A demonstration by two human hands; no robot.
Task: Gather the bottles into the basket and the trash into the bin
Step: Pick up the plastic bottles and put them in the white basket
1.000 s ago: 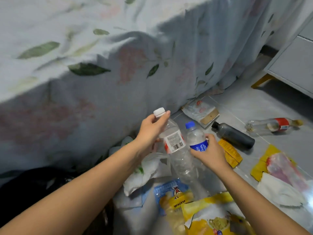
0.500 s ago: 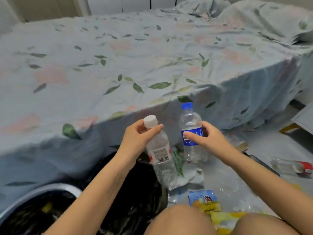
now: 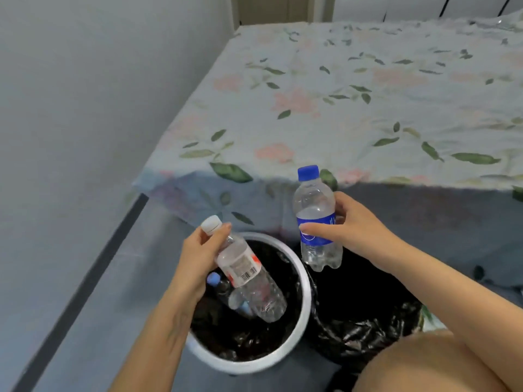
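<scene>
My left hand (image 3: 198,256) grips a clear white-capped bottle (image 3: 249,278) near its neck, tilted over the round white-rimmed container (image 3: 307,295) lined with black plastic. Another bottle with a blue cap (image 3: 214,279) lies inside that container, under the held one. My right hand (image 3: 348,222) holds a clear blue-capped bottle (image 3: 315,216) with a blue label upright, just right of the container's rim and above a second black bag (image 3: 362,315).
A bed (image 3: 353,103) with a floral sheet fills the area behind the containers, its sheet hanging down to the floor. A grey wall (image 3: 85,108) with a dark skirting runs along the left. My bare knee (image 3: 430,363) is at the lower right.
The view has swung left from the littered floor to the two containers. Both hands have carried their bottles over; the white-capped bottle now hangs above the white-rimmed container.
</scene>
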